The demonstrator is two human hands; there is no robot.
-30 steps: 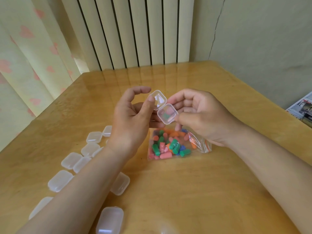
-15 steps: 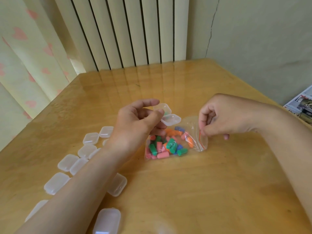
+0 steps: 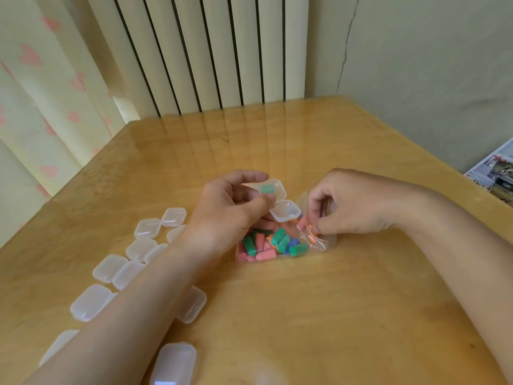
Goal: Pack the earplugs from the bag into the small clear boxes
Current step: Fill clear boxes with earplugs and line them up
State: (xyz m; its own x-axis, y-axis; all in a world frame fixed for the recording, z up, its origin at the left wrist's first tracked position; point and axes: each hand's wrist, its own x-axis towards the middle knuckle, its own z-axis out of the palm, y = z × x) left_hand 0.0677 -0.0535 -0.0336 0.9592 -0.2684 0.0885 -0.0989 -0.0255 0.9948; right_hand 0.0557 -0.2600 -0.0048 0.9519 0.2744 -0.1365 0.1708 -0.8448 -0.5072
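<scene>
A clear zip bag (image 3: 280,247) of green, pink, orange and blue earplugs lies on the wooden table (image 3: 305,315). My left hand (image 3: 230,209) holds a small clear box (image 3: 273,190) open just above the bag, its lid (image 3: 286,210) hanging toward me. One green earplug (image 3: 268,188) lies inside the box. My right hand (image 3: 352,204) has its fingertips in the mouth of the bag, pinching at a pink earplug (image 3: 304,222) there.
Several shut clear boxes (image 3: 147,227) lie scattered on the table to the left of my left forearm, one near the front edge (image 3: 173,364). Magazines (image 3: 497,170) sit off the table's right side. A curtain and a radiator stand behind.
My right hand let go of the open box, dropped to the bag's mouth and reached in. My left hand lowered the box, now with a green earplug in it.
</scene>
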